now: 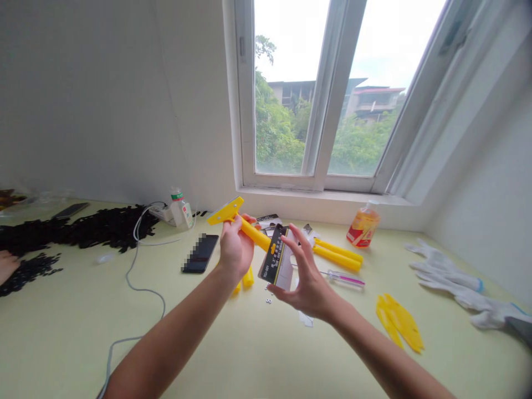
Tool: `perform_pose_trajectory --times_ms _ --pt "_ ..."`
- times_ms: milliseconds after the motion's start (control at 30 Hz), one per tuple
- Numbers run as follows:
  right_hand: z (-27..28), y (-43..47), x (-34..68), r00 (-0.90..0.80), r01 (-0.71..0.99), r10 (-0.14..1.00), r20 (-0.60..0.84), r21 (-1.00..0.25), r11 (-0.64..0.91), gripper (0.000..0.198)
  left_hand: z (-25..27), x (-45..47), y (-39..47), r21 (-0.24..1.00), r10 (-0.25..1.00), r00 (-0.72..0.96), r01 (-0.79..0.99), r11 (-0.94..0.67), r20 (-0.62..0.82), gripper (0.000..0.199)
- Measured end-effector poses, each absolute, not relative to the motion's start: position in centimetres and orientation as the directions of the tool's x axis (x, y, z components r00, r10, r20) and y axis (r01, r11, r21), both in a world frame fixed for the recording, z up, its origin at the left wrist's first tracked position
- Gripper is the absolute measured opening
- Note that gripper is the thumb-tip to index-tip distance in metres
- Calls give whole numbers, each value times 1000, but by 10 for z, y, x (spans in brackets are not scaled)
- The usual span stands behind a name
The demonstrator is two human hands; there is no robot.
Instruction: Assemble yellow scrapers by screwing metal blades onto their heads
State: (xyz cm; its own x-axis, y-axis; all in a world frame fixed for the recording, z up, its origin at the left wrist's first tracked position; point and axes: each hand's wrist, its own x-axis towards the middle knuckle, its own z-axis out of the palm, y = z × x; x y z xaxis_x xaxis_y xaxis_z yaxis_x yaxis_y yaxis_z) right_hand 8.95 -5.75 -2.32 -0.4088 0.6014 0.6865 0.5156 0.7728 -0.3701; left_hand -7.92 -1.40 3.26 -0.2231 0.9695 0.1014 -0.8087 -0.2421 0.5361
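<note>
My left hand [236,249] is closed around a yellow scraper [256,235], near its wide flat head, which points up and to the left. My right hand [310,274] grips a black and white printed packaging card [274,257] by its edges, thumb below and fingers above. The card lies across the lower end of the scraper's handle and hides it. Beyond my right hand lie more yellow handles [338,255] and a screwdriver [344,278] with a clear and pink handle. Small metal nuts [268,301] are on the table under the card.
A phone [200,254] and a white cable [160,296] lie to the left, near a bottle [180,209] and black parts [103,224]. Another person's hand [8,263] shows far left. Rightward are yellow flat pieces [399,321], white gloves [449,277] and an orange drink bottle [363,224].
</note>
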Motion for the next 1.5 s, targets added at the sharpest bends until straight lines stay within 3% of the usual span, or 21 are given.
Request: perform_pose_trajectory --times_ms 167,467,667,1000,1133,1233,1333,1433,1500 --pt "-28 -57 85 -324 543 514 794 -289 788 86 34 -69 -29 552 966 -193 -793 -255 170 6" --pt "-32 -62 75 -229 615 539 811 -309 726 83 33 -61 -41 574 912 -252 -714 -401 324 13" --pt "-30 -58 80 -257 616 485 835 -245 749 87 28 -55 -49 659 835 -278 -517 -547 475 12" --pt "-25 -60 81 -206 661 534 820 -286 694 91 28 -49 -59 681 905 -106 -623 -384 413 21" --pt "-15 -68 87 -304 609 663 685 -395 688 91 28 -50 -50 668 947 -83 -690 -280 311 23" --pt "-4 -72 98 -411 490 748 522 -565 664 85 28 -56 -39 663 971 -66 -720 -207 232 20" --pt "6 -69 113 -453 277 761 464 -738 615 79 29 -64 -31 662 980 -5 -737 -138 200 19" --pt "12 -64 122 -508 102 732 455 -811 575 84 30 -70 -26 656 978 22 -745 -122 206 20" --pt "14 -61 121 -486 67 749 450 -835 545 75 31 -72 -26 658 977 24 -743 -123 210 21"
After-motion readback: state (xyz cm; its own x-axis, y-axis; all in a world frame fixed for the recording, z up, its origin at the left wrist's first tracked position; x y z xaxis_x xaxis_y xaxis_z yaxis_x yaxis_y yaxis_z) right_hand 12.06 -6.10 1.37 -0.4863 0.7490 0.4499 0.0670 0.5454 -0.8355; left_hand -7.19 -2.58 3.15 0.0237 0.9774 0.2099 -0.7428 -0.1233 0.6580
